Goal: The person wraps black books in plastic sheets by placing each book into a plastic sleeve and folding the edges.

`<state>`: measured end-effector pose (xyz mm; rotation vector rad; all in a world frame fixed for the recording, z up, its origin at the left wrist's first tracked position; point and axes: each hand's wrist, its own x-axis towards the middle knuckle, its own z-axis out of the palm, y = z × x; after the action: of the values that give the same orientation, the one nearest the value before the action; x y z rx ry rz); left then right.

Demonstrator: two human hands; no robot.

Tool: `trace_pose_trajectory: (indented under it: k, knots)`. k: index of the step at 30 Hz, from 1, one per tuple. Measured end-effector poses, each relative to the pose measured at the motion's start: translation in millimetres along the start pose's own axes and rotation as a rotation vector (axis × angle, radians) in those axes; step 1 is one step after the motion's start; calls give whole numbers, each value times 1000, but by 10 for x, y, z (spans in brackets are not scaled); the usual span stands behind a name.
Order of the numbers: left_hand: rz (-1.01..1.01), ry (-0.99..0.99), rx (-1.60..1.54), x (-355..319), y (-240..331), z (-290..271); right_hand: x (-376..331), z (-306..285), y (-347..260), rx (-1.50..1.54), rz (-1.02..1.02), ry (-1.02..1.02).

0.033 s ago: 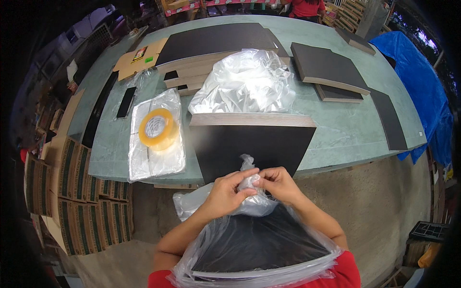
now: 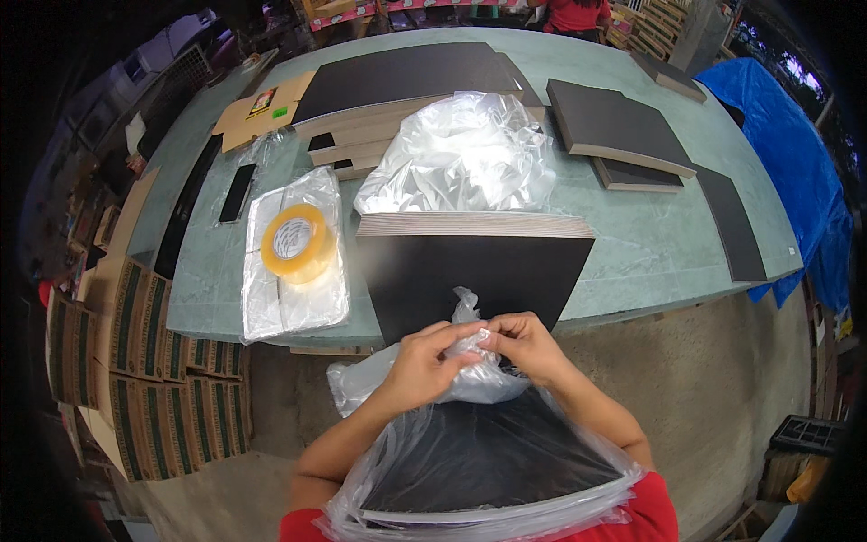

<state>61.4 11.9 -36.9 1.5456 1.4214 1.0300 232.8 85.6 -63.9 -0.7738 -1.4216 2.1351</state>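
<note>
Two hands meeting at the gathered neck of a clear plastic bag (image 2: pixel 470 375), left hand (image 2: pixel 424 366) and right hand (image 2: pixel 528 343) both pinching the bunched film, each grip closed tight on it, probably bunching the opening so it cannot slip back. Sheathing a stack of dark panels (image 2: pixel 488 452) in that bag, near end resting against the body, far end reaching toward the table (image 2: pixel 650 244) edge, seemingly propped that way for support. Lying just beyond, another stack of dark boards (image 2: pixel 479 271) overhanging the table's near edge. Sitting to the left, a roll of yellowish tape (image 2: pixel 296 242) on a flat pile of clear bags (image 2: pixel 293 298), within easy reach. Bulging farther back, a crumpled heap of clear film (image 2: pixel 461 154). Standing at the left below the table, cardboard cartons (image 2: pixel 135 361).
</note>
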Motion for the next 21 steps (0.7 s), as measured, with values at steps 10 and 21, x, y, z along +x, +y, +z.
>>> trace_pose_trajectory:
  k: [10, 21]
  knots:
    - [2, 875, -421, -608, -464, -1027, -391, -513, -103, 348, 21, 82]
    - [304, 118, 136, -38, -27, -241, -195, -189, -8, 690, -21, -135]
